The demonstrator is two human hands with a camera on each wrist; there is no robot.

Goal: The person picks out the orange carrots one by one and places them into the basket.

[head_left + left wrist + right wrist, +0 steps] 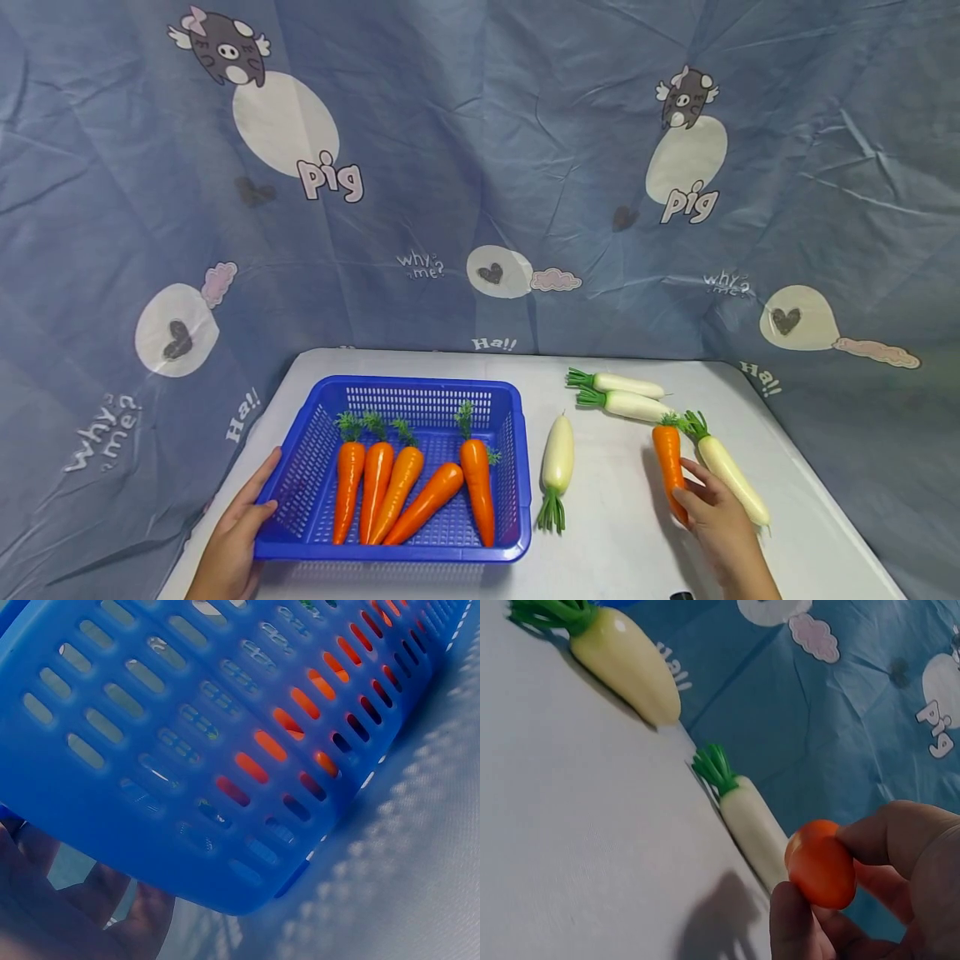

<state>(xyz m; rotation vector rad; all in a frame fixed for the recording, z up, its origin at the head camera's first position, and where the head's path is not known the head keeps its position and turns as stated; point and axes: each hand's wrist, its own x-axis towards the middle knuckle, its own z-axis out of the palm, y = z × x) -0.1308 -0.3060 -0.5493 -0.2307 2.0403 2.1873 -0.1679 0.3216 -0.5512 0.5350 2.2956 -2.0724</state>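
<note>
In the head view my right hand (716, 517) pinches an orange carrot (670, 467) between thumb and fingers, its leafy top pointing away from me. The right wrist view shows this carrot (821, 864) end-on, raised over the white surface with a shadow below. A white radish (731, 479) lies just right of that hand. My left hand (236, 533) grips the left front corner of a blue plastic basket (390, 552), thumb at the rim. Several carrots (431, 500) lie inside, mostly side by side. In the left wrist view, fingers (154, 915) show at the basket wall (90, 817).
One white radish (558, 458) lies right of the basket, leaves toward me. Two more radishes (633, 406) lie together at the back of the white table (600, 533). A patterned blue cloth (480, 167) hangs behind. A small black object (681, 596) shows at the bottom edge.
</note>
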